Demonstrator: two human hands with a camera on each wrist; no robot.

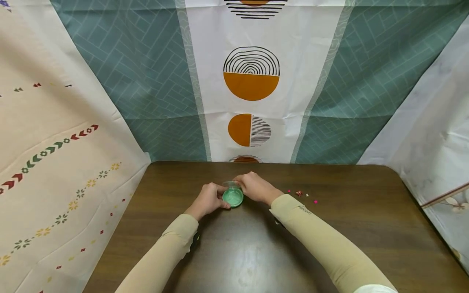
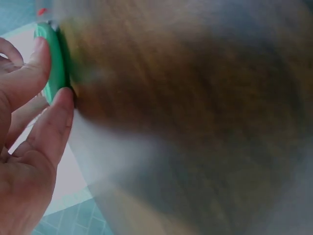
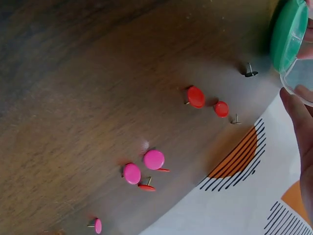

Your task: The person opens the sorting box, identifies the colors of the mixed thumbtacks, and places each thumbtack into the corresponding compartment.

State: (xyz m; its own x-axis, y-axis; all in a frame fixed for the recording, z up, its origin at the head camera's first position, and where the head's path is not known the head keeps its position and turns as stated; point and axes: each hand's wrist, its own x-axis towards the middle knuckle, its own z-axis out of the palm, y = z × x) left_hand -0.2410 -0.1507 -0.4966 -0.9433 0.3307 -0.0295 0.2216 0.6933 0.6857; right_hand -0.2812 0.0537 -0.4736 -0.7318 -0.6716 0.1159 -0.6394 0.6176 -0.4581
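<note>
A small round green container [image 1: 233, 198] with a clear hinged lid [image 1: 230, 184] is in the middle of the head view, its lid raised. My left hand [image 1: 209, 199] grips the container's side between thumb and fingers; in the left wrist view the green case [image 2: 56, 61] appears edge-on. At the far side, my right hand [image 1: 257, 188] pinches the clear lid [image 3: 298, 81], seen at the right edge of the right wrist view. Near it on the table lie thumbtacks, among them a red thumbtack [image 3: 196, 97], a pink thumbtack [image 3: 154, 159] and a dark thumbtack [image 3: 250, 73].
Right of my right hand, several loose thumbtacks [image 1: 299, 193] are scattered on the dark wooden table [image 1: 351, 228]. A patterned cloth [image 1: 165, 93] hangs behind the table's back edge, and more cloth hangs at both sides.
</note>
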